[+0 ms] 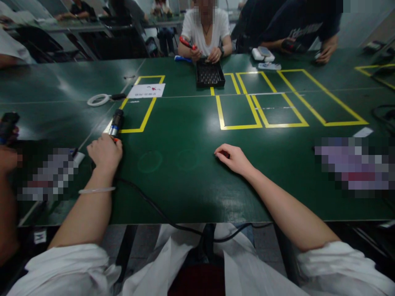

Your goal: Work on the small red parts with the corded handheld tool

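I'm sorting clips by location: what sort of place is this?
Probably a workshop or assembly training room: the green worktable is marked with yellow outlines, the left hand grips a dark tool, and a person opposite holds a red tool.

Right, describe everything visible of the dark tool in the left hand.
The tool looks cylindrical: black far end, blue-and-silver band, orange beside the left hand, which grips and hides its near end. It points forward, slightly rightward, overlapping a yellow outline in view; material and contact with the table are unclear.
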The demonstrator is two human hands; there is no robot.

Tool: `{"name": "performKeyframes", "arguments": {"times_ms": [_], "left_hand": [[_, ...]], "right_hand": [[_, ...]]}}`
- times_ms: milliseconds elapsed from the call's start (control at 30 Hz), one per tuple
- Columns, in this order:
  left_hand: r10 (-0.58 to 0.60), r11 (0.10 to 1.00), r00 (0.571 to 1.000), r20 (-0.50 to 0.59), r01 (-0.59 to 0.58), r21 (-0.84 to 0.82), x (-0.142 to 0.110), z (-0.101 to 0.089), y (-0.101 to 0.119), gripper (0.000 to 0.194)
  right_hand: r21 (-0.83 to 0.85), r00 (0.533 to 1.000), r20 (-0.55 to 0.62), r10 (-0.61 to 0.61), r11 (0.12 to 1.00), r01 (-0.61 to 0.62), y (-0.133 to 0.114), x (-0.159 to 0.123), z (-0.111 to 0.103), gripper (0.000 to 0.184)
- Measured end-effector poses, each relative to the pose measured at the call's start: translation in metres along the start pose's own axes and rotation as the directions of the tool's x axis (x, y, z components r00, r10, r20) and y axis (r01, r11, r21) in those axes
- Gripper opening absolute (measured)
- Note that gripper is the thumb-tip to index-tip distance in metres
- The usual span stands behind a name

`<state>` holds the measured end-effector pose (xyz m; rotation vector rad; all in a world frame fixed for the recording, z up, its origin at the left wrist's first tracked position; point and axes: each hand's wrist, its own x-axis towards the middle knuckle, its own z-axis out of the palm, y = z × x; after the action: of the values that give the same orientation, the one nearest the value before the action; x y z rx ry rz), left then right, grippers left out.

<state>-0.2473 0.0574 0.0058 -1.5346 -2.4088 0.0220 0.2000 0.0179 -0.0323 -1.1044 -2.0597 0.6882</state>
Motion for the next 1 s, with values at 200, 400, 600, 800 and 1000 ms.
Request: {"name": "performKeyframes", "arguments": {"times_ms": [200, 400, 600, 800, 1000], "left_hand": [[-0.050, 0.990, 0.999, -0.011, 0.048, -0.134, -0.001, -0.018, 0.009, 0.043], [0.428, 0.564, 0.903, -0.029, -0.293, -0.772, -0.043, -0.052, 0.098, 0.037], [0.861, 0.146, 0.508, 0.019, -0.211, -0.967, -0.100, -0.065, 0.195, 0.049], [0.916, 0.024, 0.402, 0.007, -0.035, -0.999, -0.116, -0.050, 0.210, 0.072], [0.886, -0.002, 0.461, 0.052, 0.116, -0.993, -0.115, -0.041, 0.206, 0.054]], "right_hand": [[-0.001, 1.000, 0.009, 0.008, 1.000, -0.008, 0.001, 0.001, 0.000, 0.013], [0.020, 1.000, 0.012, 0.016, 1.000, -0.016, -0.001, 0.001, -0.002, 0.014], [0.167, 0.998, 0.014, 0.064, 0.984, -0.065, 0.001, -0.001, -0.001, 0.015], [0.263, 0.994, 0.110, 0.017, 0.964, -0.045, -0.001, -0.001, -0.001, 0.020], [0.180, 0.996, 0.076, 0.041, 0.982, -0.054, -0.002, 0.000, -0.001, 0.014]]}}
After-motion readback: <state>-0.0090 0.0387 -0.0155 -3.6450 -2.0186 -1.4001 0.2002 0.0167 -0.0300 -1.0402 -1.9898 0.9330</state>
